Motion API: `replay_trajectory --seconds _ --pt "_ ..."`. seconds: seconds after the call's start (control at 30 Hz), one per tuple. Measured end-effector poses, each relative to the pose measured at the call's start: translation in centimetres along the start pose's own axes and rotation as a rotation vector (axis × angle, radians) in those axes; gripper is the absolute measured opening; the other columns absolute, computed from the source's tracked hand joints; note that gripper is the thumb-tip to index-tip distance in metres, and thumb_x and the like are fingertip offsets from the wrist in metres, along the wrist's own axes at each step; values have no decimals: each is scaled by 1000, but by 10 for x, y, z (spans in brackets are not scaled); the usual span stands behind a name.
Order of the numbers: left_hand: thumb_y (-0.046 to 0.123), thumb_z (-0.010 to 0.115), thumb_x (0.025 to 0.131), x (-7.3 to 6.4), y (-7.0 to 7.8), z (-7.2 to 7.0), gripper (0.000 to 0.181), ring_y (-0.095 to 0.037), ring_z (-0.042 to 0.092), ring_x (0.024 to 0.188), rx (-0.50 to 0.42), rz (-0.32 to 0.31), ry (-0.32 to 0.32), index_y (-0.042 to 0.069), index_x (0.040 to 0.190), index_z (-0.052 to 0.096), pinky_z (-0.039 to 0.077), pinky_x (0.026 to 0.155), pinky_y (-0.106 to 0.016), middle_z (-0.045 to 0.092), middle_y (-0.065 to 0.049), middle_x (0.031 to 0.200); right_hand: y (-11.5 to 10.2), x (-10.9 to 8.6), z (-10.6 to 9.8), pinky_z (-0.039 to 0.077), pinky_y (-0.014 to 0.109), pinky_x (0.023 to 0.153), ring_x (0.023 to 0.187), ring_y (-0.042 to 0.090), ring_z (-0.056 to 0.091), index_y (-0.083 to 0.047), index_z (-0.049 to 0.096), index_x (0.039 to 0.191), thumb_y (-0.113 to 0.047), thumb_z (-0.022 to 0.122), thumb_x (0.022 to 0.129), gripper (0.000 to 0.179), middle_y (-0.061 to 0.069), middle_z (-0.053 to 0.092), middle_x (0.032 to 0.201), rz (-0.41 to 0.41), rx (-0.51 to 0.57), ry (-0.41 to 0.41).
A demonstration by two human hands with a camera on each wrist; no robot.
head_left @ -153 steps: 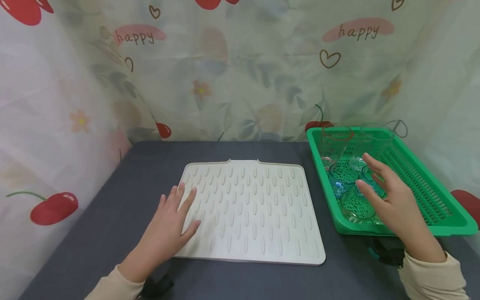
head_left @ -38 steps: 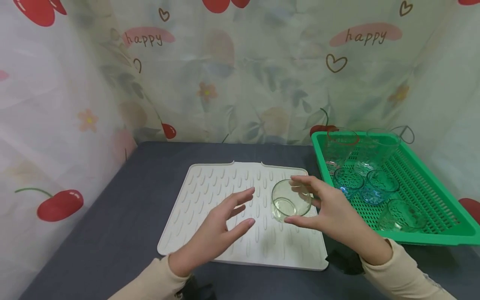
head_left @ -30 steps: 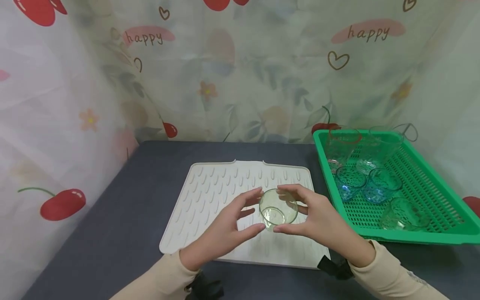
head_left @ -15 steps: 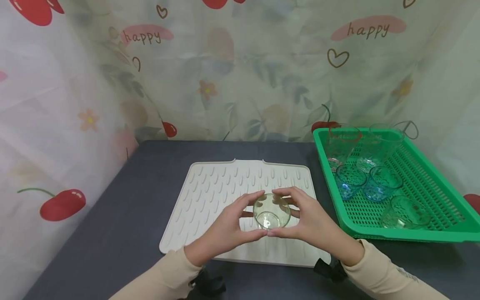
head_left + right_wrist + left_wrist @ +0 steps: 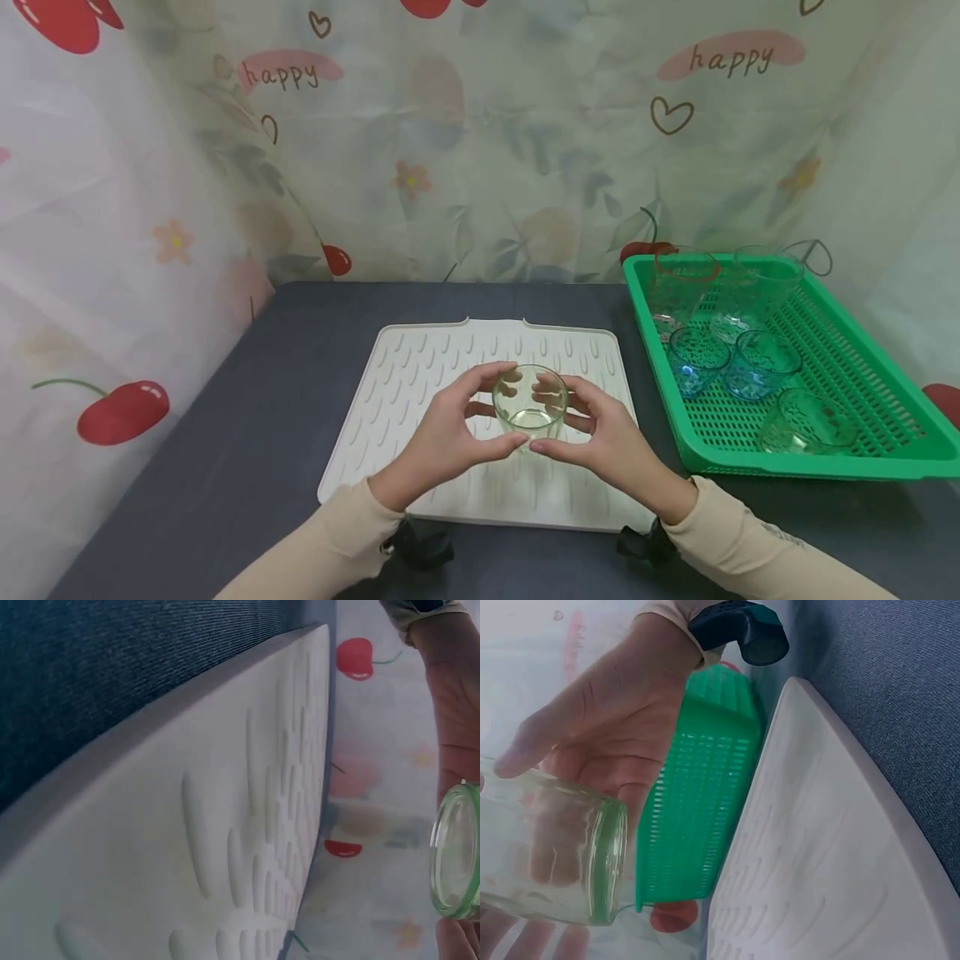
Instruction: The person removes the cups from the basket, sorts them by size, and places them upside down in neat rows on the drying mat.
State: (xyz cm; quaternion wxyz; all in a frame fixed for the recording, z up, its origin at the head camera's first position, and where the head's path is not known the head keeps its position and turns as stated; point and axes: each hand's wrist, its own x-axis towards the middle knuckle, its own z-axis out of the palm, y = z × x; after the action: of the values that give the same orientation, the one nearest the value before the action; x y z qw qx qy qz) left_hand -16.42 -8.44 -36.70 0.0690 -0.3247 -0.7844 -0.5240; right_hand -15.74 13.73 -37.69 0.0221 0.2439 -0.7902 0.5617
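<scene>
A greenish clear glass tumbler (image 5: 530,404) is held upright above the white drying mat (image 5: 480,358). My left hand (image 5: 453,429) grips its left side, thumb in front and fingers behind. From the right, my right hand (image 5: 600,433) grips the same glass, its thumb tip close to the left one. In the left wrist view the tumbler (image 5: 555,840) lies sideways to the camera, its thick base apart from the mat (image 5: 810,847). Only the base end of the glass (image 5: 454,851) shows at the right edge of the right wrist view.
A green plastic basket (image 5: 862,467) stands right of the mat. Inside are two blue glasses (image 5: 763,367), a greenish glass (image 5: 810,421), a tall red-rimmed glass (image 5: 682,287) and a tall clear one with a handle (image 5: 765,292). A printed curtain (image 5: 510,150) encloses the dark table (image 5: 300,350).
My right hand has brought the greenish glass from the basket to over the mat, and my left hand has come in to grip it. In the last half second the glass has shifted slightly left.
</scene>
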Motion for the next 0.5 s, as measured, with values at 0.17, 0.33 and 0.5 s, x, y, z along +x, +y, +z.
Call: replay_trajectory --seconds 0.17,0.33,0.5 --pt "13 81 78 1 0 -1 72 -19 59 114 -10 -5 2 16 140 46 55 83 -29 58 -6 128 5 2 0 49 34 95 123 26 57 -12 51 136 -19 83 77 67 10 59 132 46 31 -33" --pt "11 81 77 0 -2 1 72 -20 59 114 -16 -14 16 14 140 46 55 83 -29 58 -7 127 5 5 -1 49 34 96 122 27 58 -12 52 134 -21 83 77 66 10 57 134 91 47 -77" --pt "9 81 76 1 -1 2 72 -20 59 113 -28 -18 30 11 139 47 55 83 -29 59 -6 126 7 7 -1 50 33 95 121 28 59 -10 53 133 -18 82 78 64 11 57 134 133 82 -111"
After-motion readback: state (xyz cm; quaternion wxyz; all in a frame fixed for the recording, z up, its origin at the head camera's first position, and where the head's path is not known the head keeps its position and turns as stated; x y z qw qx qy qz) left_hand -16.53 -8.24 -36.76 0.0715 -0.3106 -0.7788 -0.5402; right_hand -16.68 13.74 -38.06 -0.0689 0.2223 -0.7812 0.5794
